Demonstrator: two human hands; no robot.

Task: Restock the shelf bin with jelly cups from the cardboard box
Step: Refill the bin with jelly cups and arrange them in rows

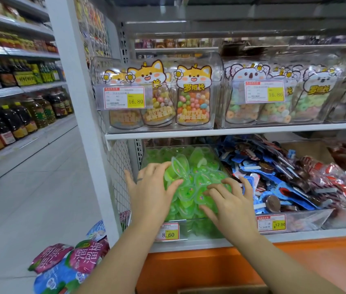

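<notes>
- My left hand (pixel 153 187) is curled round a clump of jelly cups (pixel 191 187) at the left side of the heap, thumb on the near side and fingers over the top.
- My right hand (pixel 231 200) is released. The fingers are spread and only slightly bent, their tips resting on the right side of the heap and grasping nothing.
- The cups lie under both palms, piled in the clear shelf bin (pixel 189 220), and the heap rises above its front rim.
- Between my hands most cups lie flat with film lids up toward me, their long axes pointing in no common direction.
- The tilted cup (pixel 180 166) by my left fingertips stands on edge, long axis roughly upright, broad face toward me.
- All the cups are green. They overlap too much to count, and I see only one standing on edge.
- There are two price tags on this shelf edge: the 8.60 tag (pixel 167 232) below my left wrist and the 12.80 tag (pixel 271 224) right of my right wrist.
- Just right of my right hand is a heap of blue packets (pixel 274 183).
- Below my forearms only a brown strip of the cardboard box (pixel 220 290) shows.
</notes>
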